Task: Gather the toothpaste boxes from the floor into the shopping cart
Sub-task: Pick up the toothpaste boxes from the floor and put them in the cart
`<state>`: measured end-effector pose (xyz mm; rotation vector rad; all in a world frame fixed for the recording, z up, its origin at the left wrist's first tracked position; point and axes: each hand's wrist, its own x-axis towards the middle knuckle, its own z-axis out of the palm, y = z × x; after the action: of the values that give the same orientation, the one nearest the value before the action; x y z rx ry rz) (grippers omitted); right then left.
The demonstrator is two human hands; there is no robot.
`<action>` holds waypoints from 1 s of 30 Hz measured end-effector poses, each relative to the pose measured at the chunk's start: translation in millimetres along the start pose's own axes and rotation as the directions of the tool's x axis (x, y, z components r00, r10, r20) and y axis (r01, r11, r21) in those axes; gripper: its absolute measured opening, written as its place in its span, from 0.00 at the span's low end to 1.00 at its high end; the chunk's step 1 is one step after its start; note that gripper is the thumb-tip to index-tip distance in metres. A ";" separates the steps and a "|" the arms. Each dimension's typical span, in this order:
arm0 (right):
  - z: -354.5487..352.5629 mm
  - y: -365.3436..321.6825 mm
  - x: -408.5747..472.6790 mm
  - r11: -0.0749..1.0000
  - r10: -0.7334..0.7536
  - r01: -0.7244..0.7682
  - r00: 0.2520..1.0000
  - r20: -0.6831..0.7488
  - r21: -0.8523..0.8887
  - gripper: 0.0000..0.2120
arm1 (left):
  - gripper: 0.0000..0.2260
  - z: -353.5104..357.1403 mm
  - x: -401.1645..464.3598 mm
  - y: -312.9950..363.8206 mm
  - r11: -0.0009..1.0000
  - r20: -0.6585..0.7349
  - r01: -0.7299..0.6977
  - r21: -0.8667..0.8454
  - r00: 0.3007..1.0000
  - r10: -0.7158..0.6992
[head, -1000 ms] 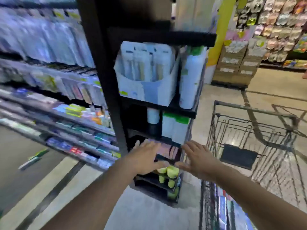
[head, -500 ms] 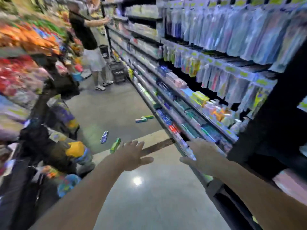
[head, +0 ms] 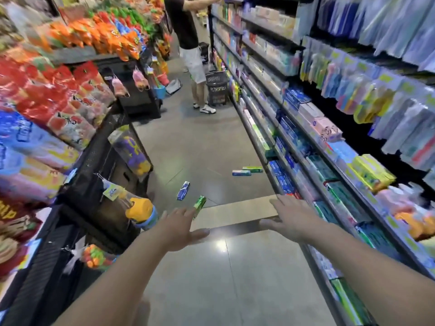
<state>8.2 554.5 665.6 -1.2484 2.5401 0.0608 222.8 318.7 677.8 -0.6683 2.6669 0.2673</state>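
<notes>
Head view: boxes lying on the aisle floor, both hands empty

Head camera is looking down a store aisle. Left hand and right hand are reaching forward with fingers spread, holding nothing. Four toothpaste boxes are lying on the floor: a green box just beyond the left fingertips, a blue box beside it, and two more, a blue-white box and a green-striped box, touching near the right shelf. Farther off, a person is standing by a basket.

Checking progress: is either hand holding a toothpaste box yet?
No: left hand and right hand are open and empty above the floor.
</notes>
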 end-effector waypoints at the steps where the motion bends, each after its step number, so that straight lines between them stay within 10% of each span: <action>1: -8.1 3.4 22.0 1.000 -0.008 0.008 1.000 -0.005 0.001 0.57 | 0.39 -8.7 16.6 -5.1 1.000 -0.009 0.021 -0.022 1.000 -0.021; 30: -42.1 -94.5 631.8 0.967 -0.222 0.246 0.943 0.247 -0.068 0.45 | 0.40 -109.2 509.2 -278.4 0.965 0.162 0.200 -0.172 0.972 -0.172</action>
<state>-290.6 4.9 529.8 -1.4764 2.1941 0.2686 -91.5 -163.8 547.0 -0.9153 2.4390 0.4989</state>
